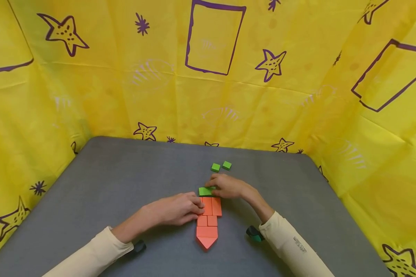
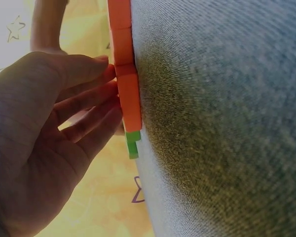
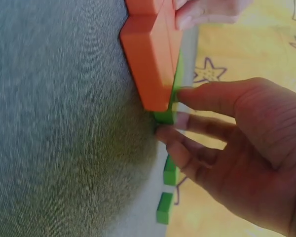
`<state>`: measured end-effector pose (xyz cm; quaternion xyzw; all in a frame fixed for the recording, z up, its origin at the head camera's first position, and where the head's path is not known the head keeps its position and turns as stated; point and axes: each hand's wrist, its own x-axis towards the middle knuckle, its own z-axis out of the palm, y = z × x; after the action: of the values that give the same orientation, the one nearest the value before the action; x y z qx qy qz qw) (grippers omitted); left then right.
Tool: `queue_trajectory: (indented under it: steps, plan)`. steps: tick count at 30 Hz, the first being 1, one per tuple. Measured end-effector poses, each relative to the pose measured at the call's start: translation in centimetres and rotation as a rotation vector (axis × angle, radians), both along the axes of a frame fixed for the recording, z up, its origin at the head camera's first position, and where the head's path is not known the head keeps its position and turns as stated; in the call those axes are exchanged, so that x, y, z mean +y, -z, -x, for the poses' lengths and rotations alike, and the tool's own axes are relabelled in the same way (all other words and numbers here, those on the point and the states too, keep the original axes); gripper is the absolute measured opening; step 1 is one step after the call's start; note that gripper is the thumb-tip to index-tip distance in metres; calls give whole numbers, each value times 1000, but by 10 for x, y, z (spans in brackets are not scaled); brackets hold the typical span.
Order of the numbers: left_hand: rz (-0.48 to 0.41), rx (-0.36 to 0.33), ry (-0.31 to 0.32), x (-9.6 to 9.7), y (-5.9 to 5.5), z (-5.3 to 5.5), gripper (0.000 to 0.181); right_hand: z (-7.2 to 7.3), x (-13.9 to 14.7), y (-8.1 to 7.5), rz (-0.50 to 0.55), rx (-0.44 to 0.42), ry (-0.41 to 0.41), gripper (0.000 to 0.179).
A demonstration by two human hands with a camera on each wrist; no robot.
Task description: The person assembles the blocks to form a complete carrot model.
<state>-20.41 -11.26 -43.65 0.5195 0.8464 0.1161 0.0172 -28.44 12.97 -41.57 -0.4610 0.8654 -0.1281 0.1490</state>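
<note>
On the grey surface, orange-red blocks (image 1: pixel 212 221) lie side by side in a flat figure with a pointed end towards me. My left hand (image 1: pixel 180 209) rests at its left side, relaxed fingertips touching an orange block (image 2: pixel 129 101) from above and the side. Directly beyond the orange blocks lies a long green block (image 1: pixel 205 191). The right hand (image 1: pixel 230 187) pinches it near its right end; in the right wrist view the thumb lies on top and the fingers sit by its far edge, beside the orange block (image 3: pixel 150 64).
Two small green blocks, a left one (image 1: pixel 215 167) and a right one (image 1: pixel 227 165), lie farther back on the grey table (image 1: pixel 142 165). A yellow patterned cloth (image 1: pixel 118 96) stands round the table's back and sides.
</note>
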Motion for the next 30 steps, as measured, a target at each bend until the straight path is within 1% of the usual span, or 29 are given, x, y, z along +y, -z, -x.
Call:
queue_trajectory:
  steps: [5,9,14,18,21,23,25,28,30]
  plan:
    - [-7,3,0,1,-1,0,26,-7,-3,-4,-46,-27,-1,39]
    - [-18,8,4,0,0,0,26,-9,-5,-6,-64,-35,13,41]
    - [-36,22,23,0,0,0,25,-11,-5,-6,-65,-33,32,41]
    - [-30,34,17,-1,0,0,25,-11,-6,-6,-73,-36,33,43]
    - [-35,35,20,0,-1,0,24,-9,-4,-7,-68,-43,49,44]
    - [-44,36,27,0,-1,0,24,-7,-1,-9,-65,-40,85,43]
    - [-50,32,30,0,0,0,23,-3,4,-9,-67,-5,149,42]
    - [-54,28,27,0,0,-1,23,7,15,-10,-67,107,259,40]
    - [-51,21,20,0,-1,-2,23,17,23,-8,-75,175,315,43]
